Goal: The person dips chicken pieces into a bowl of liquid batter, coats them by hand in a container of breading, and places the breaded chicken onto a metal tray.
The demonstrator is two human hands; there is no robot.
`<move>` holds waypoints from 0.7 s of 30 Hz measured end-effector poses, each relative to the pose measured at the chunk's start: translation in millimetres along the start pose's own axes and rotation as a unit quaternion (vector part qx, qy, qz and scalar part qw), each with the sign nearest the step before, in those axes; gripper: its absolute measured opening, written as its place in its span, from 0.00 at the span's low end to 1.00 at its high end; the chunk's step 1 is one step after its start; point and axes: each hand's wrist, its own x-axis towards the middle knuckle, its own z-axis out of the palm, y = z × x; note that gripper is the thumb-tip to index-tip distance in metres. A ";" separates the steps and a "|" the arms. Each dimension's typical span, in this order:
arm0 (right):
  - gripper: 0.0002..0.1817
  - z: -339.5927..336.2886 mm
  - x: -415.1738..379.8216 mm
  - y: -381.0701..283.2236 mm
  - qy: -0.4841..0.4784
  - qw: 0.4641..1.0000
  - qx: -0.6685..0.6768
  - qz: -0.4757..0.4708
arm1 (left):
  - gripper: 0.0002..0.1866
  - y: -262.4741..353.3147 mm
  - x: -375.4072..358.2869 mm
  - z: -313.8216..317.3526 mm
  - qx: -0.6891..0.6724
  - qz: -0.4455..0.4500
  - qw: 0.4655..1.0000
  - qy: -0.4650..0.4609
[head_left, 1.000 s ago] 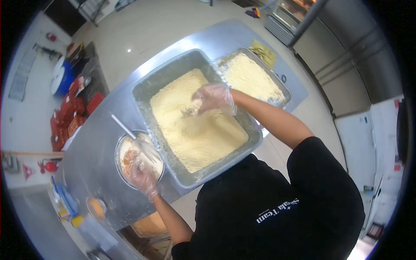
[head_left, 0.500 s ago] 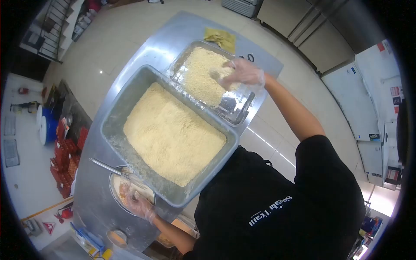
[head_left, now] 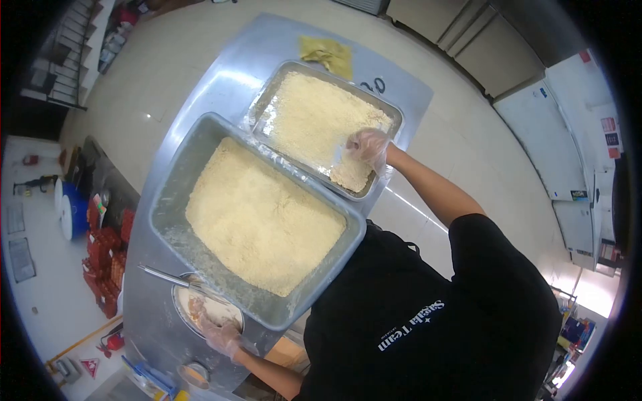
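Observation:
My right hand [head_left: 368, 146], in a clear plastic glove, is over the right end of a metal tray [head_left: 277, 79] of pale crumbs [head_left: 311, 113]. Its fingers are curled together; anything inside them is hidden. Just below that hand lies a crumb-coated piece [head_left: 351, 174]. My left hand [head_left: 222, 334], also gloved, reaches into a round bowl [head_left: 242, 325] of creamy batter [head_left: 215, 309]. Its fingertips are among wet pinkish pieces [head_left: 196, 307] and not clearly visible. Between the hands, a large grey tub [head_left: 175, 194] holds a heap of fine yellowish crumbs [head_left: 261, 214].
A whisk [head_left: 164, 275] leans across the bowl's rim, its handle sticking out left. On the metal table [head_left: 234, 60], a yellow cloth [head_left: 328, 55] lies beyond the tray. A small round container [head_left: 194, 374] stands near the bowl. Red crates [head_left: 101, 250] are at the left.
My right hand has moved down and toward the tray's near right end, its fingers more curled. The coated piece now shows there. My left hand stays at the bowl, and the view has shifted slightly.

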 end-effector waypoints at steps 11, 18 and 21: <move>0.38 -23.1 91.9 -95.6 0.149 0.954 -0.253 0.064 | 0.32 -32.1 13.6 11.8 -0.051 0.059 0.996 0.041; 0.28 -45.9 84.9 -53.7 -0.032 0.988 -0.146 -0.024 | 0.31 -53.1 23.6 17.0 0.028 0.039 0.998 0.047; 0.21 -32.6 57.7 -33.5 -0.064 0.993 0.003 -0.098 | 0.30 -58.8 25.5 19.7 -0.035 0.038 0.997 0.056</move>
